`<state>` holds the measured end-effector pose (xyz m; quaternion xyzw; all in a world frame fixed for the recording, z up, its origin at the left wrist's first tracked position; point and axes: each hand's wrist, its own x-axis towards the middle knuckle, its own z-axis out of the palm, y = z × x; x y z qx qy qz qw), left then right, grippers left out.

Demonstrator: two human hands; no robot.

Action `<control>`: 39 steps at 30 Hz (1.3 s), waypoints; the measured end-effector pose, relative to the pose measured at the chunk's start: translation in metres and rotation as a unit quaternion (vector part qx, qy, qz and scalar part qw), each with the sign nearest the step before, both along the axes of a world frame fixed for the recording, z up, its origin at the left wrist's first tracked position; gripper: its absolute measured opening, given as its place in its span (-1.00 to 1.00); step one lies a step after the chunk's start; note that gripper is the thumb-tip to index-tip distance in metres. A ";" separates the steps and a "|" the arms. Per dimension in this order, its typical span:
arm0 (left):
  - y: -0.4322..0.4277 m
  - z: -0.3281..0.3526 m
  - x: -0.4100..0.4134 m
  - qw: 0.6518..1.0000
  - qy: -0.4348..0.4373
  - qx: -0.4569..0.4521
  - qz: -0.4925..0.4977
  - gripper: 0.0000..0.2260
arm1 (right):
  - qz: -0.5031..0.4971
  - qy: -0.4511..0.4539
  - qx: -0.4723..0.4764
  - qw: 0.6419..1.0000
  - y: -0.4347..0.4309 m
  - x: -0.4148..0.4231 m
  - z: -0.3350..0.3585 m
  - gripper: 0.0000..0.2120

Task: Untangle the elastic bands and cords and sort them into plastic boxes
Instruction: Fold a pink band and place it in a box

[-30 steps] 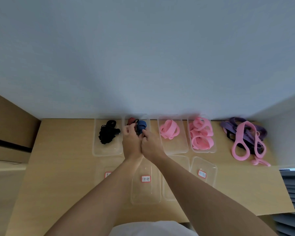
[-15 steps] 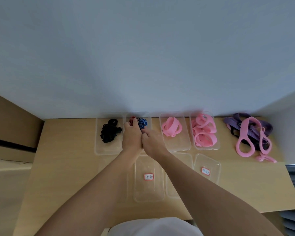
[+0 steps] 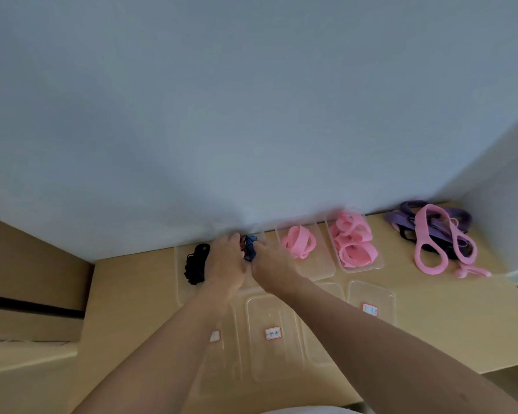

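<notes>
Hands meet at the back of the desk (image 3: 132,294). Right hand (image 3: 271,270) pinches a blue-striped band (image 3: 249,245) at the 2nd clear box from the left in the back row. Left hand (image 3: 226,264) lies over a red-striped band (image 3: 240,243); its grip is hidden, can't tell. Far right, a tangle of purple & pink bands (image 3: 420,234) lies loose. Other back-row boxes (image 3: 371,265) hold pink bands (image 3: 353,249) and a black cord (image 3: 196,264). Near row: labelled boxes (image 3: 266,366).

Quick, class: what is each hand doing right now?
Left hand: over the red striped cord, grip hidden, cannot tell.
Right hand: closed, pinching the blue striped cord.
</notes>
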<state>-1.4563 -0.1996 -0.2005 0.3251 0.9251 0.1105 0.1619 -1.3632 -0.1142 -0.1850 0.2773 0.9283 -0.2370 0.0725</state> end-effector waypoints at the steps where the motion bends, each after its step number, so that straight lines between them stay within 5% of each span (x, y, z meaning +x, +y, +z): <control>1: 0.000 0.004 0.000 0.998 0.045 -0.016 -0.029 -0.68 | 0.024 0.002 0.043 0.999 0.005 0.004 -0.002 -0.72; 4: 0.008 0.018 0.006 0.988 0.106 -0.035 -0.109 -0.57 | 0.054 -0.046 0.129 0.989 0.023 0.020 0.001 -0.48; 14: 0.084 0.041 0.079 0.962 0.116 -0.039 -0.244 -0.47 | -0.052 -0.066 0.160 0.984 0.106 0.128 0.034 -0.46; 22: 0.150 0.052 0.194 0.955 0.122 -0.029 -0.268 -0.42 | -0.112 -0.034 0.128 0.985 0.167 0.246 0.040 -0.49; 30: 0.197 0.049 0.315 0.969 0.075 -0.039 -0.231 -0.45 | -0.083 0.013 0.130 0.988 0.219 0.360 0.034 -0.72; 39: 0.232 0.052 0.372 0.973 0.078 -0.033 -0.214 -0.48 | -0.078 0.079 0.042 0.993 0.247 0.404 0.024 -0.73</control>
